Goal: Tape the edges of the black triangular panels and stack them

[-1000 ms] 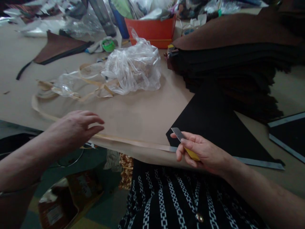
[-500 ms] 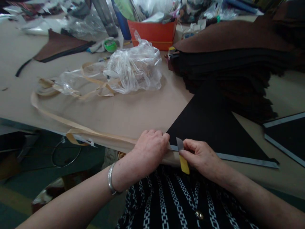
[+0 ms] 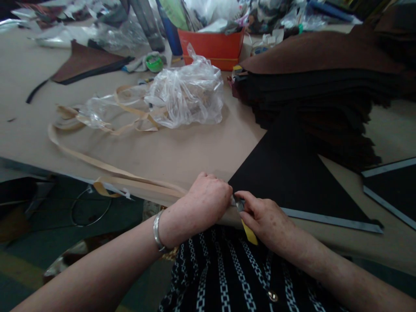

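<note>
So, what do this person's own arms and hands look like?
The left hand and right hand wear no gloves, and no sleeves show on the forearms. A shiny silver bracelet circles the left wrist; the right wrist shows none.

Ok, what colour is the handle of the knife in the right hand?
The knife handle is yellow, seen in the head view, the only view here.

Site type, as I see it: a workshop. Reference: the red bin on the worktable. Right of the bin: a stack of cut, brown-topped sheets. In front of it, near the table edge: tan strips and a yellow cutter.
</note>
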A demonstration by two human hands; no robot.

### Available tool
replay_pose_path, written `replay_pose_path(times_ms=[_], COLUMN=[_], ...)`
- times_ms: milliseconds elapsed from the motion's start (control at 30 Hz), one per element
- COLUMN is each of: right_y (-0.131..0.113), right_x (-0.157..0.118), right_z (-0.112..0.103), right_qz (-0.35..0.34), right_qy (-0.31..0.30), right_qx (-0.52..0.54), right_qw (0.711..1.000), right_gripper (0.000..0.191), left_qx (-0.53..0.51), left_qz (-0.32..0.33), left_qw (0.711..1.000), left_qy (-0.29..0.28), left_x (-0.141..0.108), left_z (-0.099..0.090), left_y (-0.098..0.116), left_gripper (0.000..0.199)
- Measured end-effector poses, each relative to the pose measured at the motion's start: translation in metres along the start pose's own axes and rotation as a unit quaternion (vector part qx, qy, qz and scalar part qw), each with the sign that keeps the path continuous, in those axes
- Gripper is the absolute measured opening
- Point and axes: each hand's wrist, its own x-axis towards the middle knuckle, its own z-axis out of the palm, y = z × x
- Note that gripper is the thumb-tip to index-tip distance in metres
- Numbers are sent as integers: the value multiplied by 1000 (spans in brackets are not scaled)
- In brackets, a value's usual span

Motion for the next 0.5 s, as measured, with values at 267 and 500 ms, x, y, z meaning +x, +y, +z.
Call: replay_pose_path(times_ms=[267,500], right_y=[-8,12], right_x=[0,-24], right_z=[5,-48], right_qz=[-13,-1], right_qy=[-8,93], right_qx=[-41,85], right_qw=[999,992], right_gripper=[37,35], left_qx=[-68,-187], left_qz=[49,1], left_qw=[996,975], left_qy=[7,121], left_x=[-12,-15], left_z=[-1,5], left_y=[28,12], left_gripper=[12,24])
